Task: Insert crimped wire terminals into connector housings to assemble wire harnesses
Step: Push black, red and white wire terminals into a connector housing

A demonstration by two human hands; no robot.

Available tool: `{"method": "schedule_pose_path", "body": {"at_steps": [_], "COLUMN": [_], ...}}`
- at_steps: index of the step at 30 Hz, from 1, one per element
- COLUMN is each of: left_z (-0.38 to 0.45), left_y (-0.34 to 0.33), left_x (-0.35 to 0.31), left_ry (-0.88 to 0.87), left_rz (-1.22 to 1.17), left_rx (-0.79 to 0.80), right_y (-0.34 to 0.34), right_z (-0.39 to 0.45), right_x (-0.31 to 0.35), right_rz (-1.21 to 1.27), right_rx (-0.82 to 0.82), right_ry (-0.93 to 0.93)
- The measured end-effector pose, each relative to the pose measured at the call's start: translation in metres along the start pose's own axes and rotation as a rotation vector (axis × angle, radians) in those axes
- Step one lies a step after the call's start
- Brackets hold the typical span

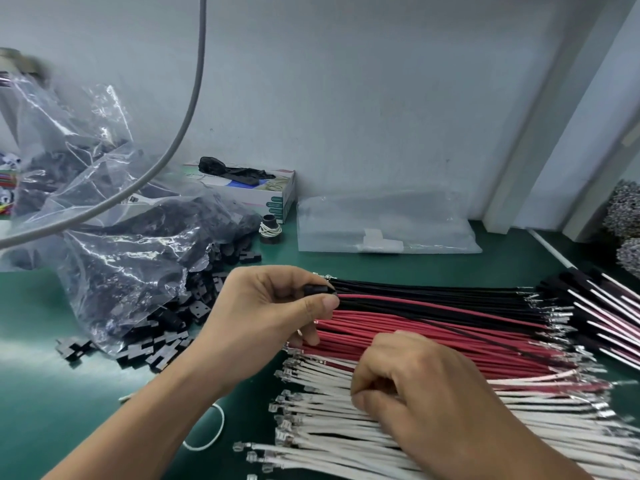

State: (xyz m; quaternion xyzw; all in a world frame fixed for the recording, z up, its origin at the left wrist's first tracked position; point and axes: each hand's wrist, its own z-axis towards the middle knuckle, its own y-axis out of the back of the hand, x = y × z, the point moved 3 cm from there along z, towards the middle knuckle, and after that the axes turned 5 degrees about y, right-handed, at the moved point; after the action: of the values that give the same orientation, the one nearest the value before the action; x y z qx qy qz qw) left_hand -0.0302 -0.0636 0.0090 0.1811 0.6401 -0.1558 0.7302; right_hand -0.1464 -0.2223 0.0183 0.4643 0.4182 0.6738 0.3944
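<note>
So the little black connector housing (318, 290) is pinched between the thumb and fingertips of the left hand (273, 317), held up just above the near ends of the black wires (433, 296), and a red wire (415, 304) runs off from it to the right. The right hand (412, 379) is lower down, knuckles up, fingers curled in over the spot where the red wires (433, 344) meet the white wires (346, 420); looks like it's pinching at a wire there but I honestly can't tell what's actually in its grip. All three colours lie side by side on the green tabletop (52, 403), metal terminals (287, 365) showing on the ends. Left of the hands there's a big clear plastic bag (121, 244) stuffed with black housings, with a bunch spilling out of its mouth (166, 337) onto the tabletop. Further back sits a flat clear bag (384, 225) with something white in it, and a tissue box (263, 188) with a black glove (228, 169) draped on top. Finished harnesses (602, 306) are piled at the right edge.
</note>
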Motion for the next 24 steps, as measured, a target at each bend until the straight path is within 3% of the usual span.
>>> {"method": "schedule_pose_path", "body": {"at_steps": [5, 8, 13, 20, 24], "left_z": [0.000, 0.001, 0.000, -0.003, -0.004], "left_y": [0.002, 0.003, 0.000, -0.003, -0.003], "left_x": [-0.001, -0.002, -0.003, -0.004, -0.006], "left_ry": [0.008, 0.014, 0.009, 0.016, 0.027], "left_rz": [-0.017, -0.044, -0.106, -0.102, -0.088], "left_rx": [0.027, 0.059, 0.127, 0.156, 0.179], "right_y": [0.010, 0.022, 0.034, 0.029, 0.025], "right_z": [-0.002, -0.003, -0.005, -0.003, -0.001], "right_x": [0.000, -0.003, -0.002, -0.003, -0.006], "right_rz": [0.100, 0.187, -0.015, -0.170, -0.121], "right_rx": [-0.091, -0.276, -0.541, -0.571, -0.537], "right_ry": [-0.032, -0.021, 0.049, 0.101, 0.091]}}
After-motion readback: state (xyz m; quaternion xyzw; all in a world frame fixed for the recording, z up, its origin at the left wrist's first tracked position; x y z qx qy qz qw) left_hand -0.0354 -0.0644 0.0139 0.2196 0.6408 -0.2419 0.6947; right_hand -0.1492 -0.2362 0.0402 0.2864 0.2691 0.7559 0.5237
